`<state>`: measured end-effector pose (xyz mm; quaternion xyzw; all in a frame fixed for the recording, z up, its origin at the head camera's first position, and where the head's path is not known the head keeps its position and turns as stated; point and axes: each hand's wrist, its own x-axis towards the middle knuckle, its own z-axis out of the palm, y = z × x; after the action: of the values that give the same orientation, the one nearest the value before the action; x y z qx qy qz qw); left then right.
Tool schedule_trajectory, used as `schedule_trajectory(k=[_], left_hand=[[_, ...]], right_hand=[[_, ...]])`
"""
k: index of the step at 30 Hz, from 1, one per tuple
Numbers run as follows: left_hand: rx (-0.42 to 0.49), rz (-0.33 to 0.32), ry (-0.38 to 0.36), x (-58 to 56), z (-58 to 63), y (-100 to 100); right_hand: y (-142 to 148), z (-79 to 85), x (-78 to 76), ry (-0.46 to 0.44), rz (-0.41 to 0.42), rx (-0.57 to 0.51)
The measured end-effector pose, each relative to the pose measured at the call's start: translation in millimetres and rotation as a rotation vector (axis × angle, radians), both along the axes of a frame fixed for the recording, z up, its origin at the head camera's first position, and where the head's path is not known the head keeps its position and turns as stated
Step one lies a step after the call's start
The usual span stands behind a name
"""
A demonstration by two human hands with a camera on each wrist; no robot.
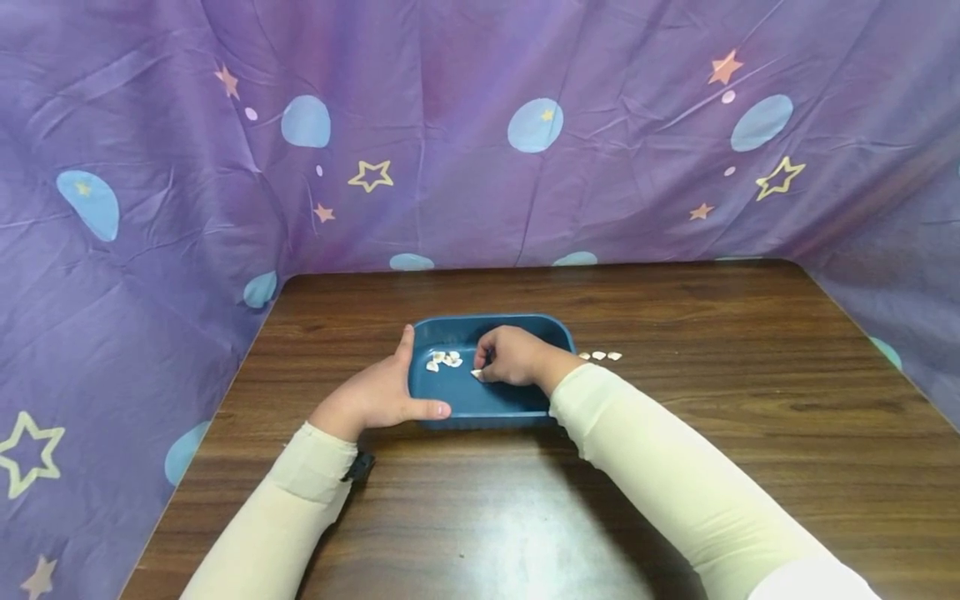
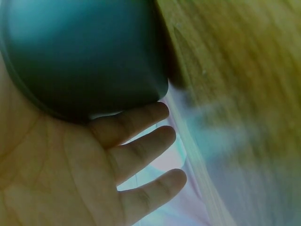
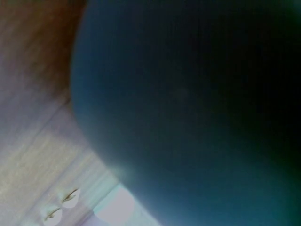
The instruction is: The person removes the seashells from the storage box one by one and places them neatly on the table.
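A blue rectangular tray (image 1: 487,415) stands on the table in the head view. Against its left end lies my left hand (image 1: 382,393), thumb along the near rim. The left wrist view shows that hand's fingers (image 2: 146,148) extended, the uppermost touching the tray wall (image 2: 94,61). Inside the tray, my right hand (image 1: 516,357) pinches a small white shell (image 1: 476,374) low over the floor. Several similar shells (image 1: 453,358) lie in a loose cluster at the tray's left side. The right wrist view is mostly filled by the dark tray wall (image 3: 141,117); that hand is out of sight there.
A short row of white shells (image 1: 598,356) lies on the wooden table (image 1: 720,367), just right of the tray. Two shells (image 3: 70,199) also show in the right wrist view. Behind and beside the table hangs a purple cloth (image 1: 465,208) with stars.
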<state>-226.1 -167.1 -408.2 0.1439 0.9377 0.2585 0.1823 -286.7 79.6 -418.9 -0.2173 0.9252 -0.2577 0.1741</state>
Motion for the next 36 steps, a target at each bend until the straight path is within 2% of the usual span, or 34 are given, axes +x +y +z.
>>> schedule_trajectory(k=[8,12,18,22,25,31,36], left_hand=[[0.004,0.011,-0.014,2.4,2.5,1],[0.004,0.003,-0.006,3.4,0.6,1],[0.013,0.004,0.012,4.1,1.0,1],[0.018,0.008,0.016,4.3,1.1,2],[0.01,0.01,0.017,4.8,0.9,3],[-0.006,0.007,0.02,4.7,0.7,3],[0.001,0.0,0.027,3.3,-0.3,2]], right_hand=[[2,6.7,0.6,0.017,0.004,-0.085],[5,16.7,5.9,0.025,0.001,-0.156],[20,41.5,11.4,0.078,0.009,-0.272],[41,56.8,11.4,0.123,-0.027,-0.316],[62,62.1,9.1,0.158,-0.059,-0.327],[109,60.7,3.4,0.192,-0.128,-0.344],[140,52.5,5.4,0.211,-0.165,-0.27]])
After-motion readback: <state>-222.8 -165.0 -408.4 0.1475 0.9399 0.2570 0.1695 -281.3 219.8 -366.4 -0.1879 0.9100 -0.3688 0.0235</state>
